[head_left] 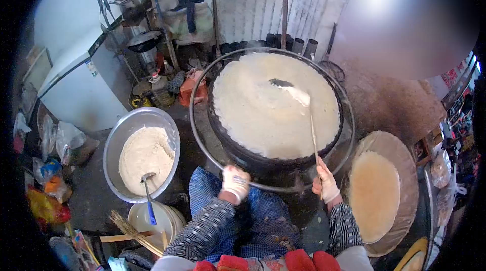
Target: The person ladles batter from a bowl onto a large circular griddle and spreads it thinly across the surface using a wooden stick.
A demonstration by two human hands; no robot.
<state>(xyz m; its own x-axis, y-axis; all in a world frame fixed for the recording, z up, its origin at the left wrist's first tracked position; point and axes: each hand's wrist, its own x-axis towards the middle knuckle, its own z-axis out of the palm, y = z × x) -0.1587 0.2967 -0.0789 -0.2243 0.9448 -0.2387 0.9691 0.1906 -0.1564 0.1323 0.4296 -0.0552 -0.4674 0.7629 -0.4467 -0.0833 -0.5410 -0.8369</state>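
A large round black griddle (217, 134) is covered with pale batter (253, 114), with a small dark gap near its upper middle. My right hand (326, 182), in a light glove, grips the thin stick handle of a spreader (298, 95), whose batter-coated head rests on the batter. At the front left of the metal ring (195, 132) around the griddle, my left hand (236, 182), also gloved, is closed on the ring. A metal basin (112, 154) of thick batter stands to the left, with a blue-handled ladle (151, 207) in it.
On the right lies a round tray (407, 190) bearing a thin tan flatbread. A white bucket (174, 220) and a straw brush (132, 231) are below the basin. Back left are a white freezer (83, 96) and a rack (162, 18). A blurred patch covers the upper right.
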